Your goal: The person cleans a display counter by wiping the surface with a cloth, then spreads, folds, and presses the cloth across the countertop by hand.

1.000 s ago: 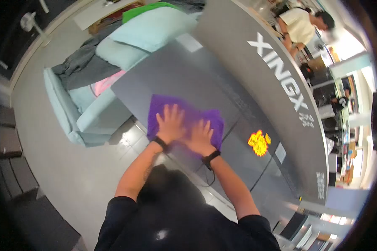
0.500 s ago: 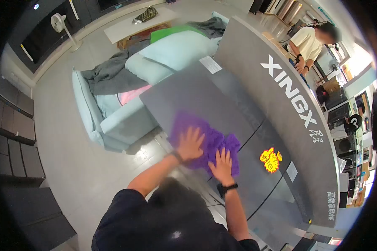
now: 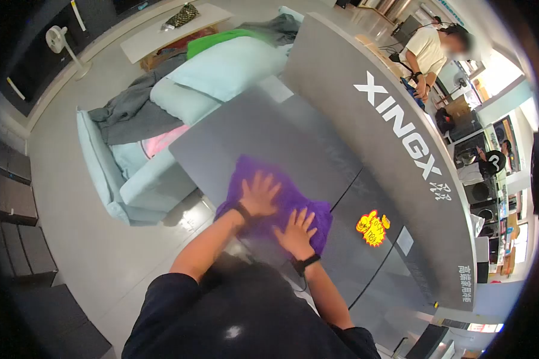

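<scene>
A purple cloth (image 3: 239, 173) lies spread on the dark grey top of a long cabinet (image 3: 269, 128), its near edge by the cabinet's front. My left hand (image 3: 260, 194) presses flat on the cloth's left part, fingers spread and slightly blurred. On its right part rests my right hand (image 3: 296, 232), palm down with fingers apart. To the right of the cloth, a yellow and red price tag (image 3: 372, 228) sits on the same grey surface. A small white card (image 3: 404, 241) is beyond it.
A tall curved grey panel (image 3: 341, 78) lettered XINGX rises along the far side. Left of the cabinet stands a light blue sofa (image 3: 153, 194) with clothes and cushions. Behind the panel, a person (image 3: 426, 57) works at a counter. A white fan (image 3: 57, 39) stands further back.
The view has shifted, so the surroundings sit further left. Both hands stay flat on the cloth; the cloth looks more spread out and its folds differ.
</scene>
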Demonstrator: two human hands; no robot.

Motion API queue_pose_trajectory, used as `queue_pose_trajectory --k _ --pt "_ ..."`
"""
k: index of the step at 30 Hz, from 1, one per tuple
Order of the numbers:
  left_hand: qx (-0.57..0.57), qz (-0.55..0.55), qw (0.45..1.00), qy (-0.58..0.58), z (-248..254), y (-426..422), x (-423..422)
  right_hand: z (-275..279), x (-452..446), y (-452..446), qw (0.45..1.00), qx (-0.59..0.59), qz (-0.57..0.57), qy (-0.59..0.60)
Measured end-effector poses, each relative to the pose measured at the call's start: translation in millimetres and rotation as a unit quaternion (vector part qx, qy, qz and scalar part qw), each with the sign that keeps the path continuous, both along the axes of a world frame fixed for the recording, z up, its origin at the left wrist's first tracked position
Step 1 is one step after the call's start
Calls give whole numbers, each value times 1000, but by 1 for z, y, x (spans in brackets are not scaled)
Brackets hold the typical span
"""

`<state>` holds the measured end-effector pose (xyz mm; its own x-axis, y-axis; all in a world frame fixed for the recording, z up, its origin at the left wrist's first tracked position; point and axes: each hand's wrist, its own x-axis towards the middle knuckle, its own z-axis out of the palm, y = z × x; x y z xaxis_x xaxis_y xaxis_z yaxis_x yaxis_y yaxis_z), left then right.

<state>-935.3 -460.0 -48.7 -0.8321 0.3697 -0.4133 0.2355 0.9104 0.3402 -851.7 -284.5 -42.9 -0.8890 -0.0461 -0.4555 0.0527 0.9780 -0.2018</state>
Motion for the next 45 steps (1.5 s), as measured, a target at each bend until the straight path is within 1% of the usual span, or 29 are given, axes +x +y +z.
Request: queue_pose_trajectory --k 3,4,7,8,11,13,15,19,22,23,24,30,34,39,40,42,44,45 --pt "-5 23 1000 -1 1 9 -39 5 -47 -5 1000 -7 15 -13" --pt "7 29 999 32 -3 10 -49 6 -65 -4 1000 -8 21 -19" --pt "1 33 999 39 -5 16 -88 3 -109 0 999 -11 37 -25" --pt "10 47 998 37 0 19 -99 2 -125 2 999 -11 42 -22" --pt "10 53 998 13 -13 28 -142 5 -161 5 999 2 48 -9" --pt "7 54 998 21 -20 33 -164 -2 -182 10 999 -4 44 13" --pt "-5 48 999 23 -20 38 -187 -10 -206 16 999 5 45 22" --pt "-5 56 998 -2 -8 48 -231 -2 -250 17 999 1 26 26" --pt "-3 52 999 -8 -7 53 -263 -10 -277 23 997 -6 30 65" --pt "-2 49 999 -9 -11 55 -271 -13 -284 25 997 -6 30 76" --pt "19 54 998 27 -18 56 -276 -14 -292 27 996 -10 32 88" --pt "8 60 998 10 -19 68 -321 -21 -325 31 992 10 41 121" --pt "-10 59 998 -5 -15 76 -341 -23 -344 35 987 1 36 160" --pt "-27 64 998 3 -11 83 -350 -29 -347 36 976 -18 29 216" --pt "-29 64 997 12 -13 82 -349 -33 -348 35 975 8 29 220" --pt "-27 68 997 30 -13 82 -343 -35 -345 31 976 5 2 219" --pt "-28 56 997 44 -28 80 -336 -40 -340 28 972 22 -7 232" --pt "-31 48 997 55 -29 78 -334 -39 -334 27 976 22 -11 218"
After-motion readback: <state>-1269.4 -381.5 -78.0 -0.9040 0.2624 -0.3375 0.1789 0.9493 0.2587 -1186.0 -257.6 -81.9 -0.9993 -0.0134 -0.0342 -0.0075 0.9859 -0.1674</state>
